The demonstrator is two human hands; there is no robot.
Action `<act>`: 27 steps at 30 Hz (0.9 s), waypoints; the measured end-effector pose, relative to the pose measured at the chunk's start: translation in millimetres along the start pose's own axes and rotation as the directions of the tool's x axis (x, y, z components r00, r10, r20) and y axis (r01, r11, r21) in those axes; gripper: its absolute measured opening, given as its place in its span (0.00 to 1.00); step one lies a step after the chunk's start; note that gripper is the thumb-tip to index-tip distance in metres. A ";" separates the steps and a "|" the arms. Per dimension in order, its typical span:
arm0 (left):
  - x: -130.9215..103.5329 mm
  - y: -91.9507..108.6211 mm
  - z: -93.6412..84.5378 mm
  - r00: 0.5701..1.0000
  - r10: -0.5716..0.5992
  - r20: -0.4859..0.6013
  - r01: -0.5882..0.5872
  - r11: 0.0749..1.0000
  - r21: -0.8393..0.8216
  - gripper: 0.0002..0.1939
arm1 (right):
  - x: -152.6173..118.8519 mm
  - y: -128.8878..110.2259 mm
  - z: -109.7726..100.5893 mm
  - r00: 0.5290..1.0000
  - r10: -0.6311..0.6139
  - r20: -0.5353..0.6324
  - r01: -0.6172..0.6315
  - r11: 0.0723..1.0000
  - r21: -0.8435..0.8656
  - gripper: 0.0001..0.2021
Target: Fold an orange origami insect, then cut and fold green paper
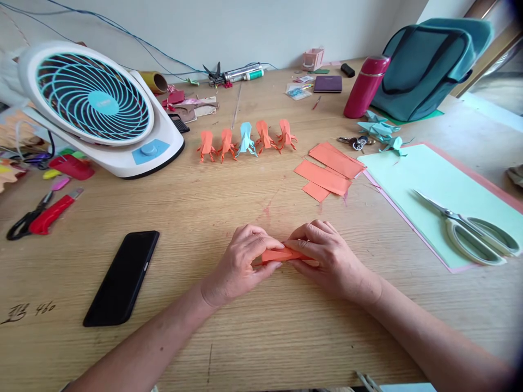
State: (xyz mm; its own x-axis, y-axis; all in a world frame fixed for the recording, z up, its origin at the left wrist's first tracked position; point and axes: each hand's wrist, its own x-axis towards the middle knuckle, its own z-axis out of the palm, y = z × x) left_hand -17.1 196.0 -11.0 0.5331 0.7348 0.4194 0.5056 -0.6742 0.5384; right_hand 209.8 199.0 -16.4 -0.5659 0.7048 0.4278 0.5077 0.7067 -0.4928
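Note:
A small folded piece of orange paper (284, 254) is held between both hands, just above the wooden table (245, 337). My left hand (247, 256) pinches its left end between thumb and fingers. On the other end, my right hand (322, 253) is closed, its fingers covering part of the paper. Beyond the hands, several folded paper figures stand in a row, orange ones (265, 135) and a light blue one (245, 139). Flat orange paper strips (324, 177) lie overlapping to the right of the row.
A black phone (121, 277) and a white fan (163, 130) are at the left, near a red cutter (52, 214). Scissors (466, 222) rest on pale green sheets (404, 174) at the right. A red bottle (366, 87) stands before a teal bag (425, 71).

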 end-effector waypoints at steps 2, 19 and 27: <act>0.5 1.3 0.4 1.000 -0.003 -0.007 0.003 1.000 0.007 0.12 | 0.4 -0.2 -0.2 1.000 0.003 0.010 -0.003 1.000 0.000 0.12; -2.4 7.0 5.2 0.998 0.027 -0.053 -0.020 0.993 0.118 0.08 | 0.7 -0.8 -0.6 0.999 -0.012 0.048 0.013 0.999 -0.033 0.08; -2.8 7.9 7.0 0.996 0.052 -0.078 -0.037 0.982 0.185 0.09 | 1.4 -0.3 -1.0 0.998 -0.012 0.069 0.015 0.999 -0.051 0.07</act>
State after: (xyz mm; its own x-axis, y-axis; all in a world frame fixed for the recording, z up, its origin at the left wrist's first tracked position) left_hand -9.8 188.1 -13.0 0.5042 0.7023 0.5026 0.6026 -0.7029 0.3778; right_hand 209.6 199.9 -15.0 -0.6154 0.6905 0.3801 0.5315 0.7197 -0.4467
